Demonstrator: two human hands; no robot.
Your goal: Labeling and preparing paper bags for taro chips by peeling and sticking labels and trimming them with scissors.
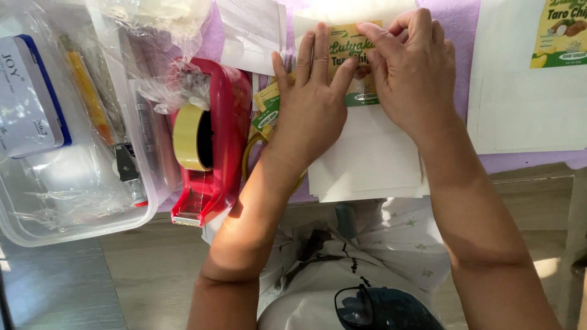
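A yellow and green printed label (358,52) lies on top of a stack of white paper bags (367,159) on the purple-covered table. My left hand (312,104) lies flat on the label's left side, fingers spread, pressing it down. My right hand (413,70) is on the label's right side, thumb and forefinger pinching or smoothing its upper edge. More of the same labels (268,110) stick out from under my left hand.
A red tape dispenser (211,137) with a yellow roll stands left of my left hand. Further left is a clear plastic box (67,201) with stationery and plastic bags. A labelled white bag (532,79) lies at the right. Glasses (361,305) hang at my chest.
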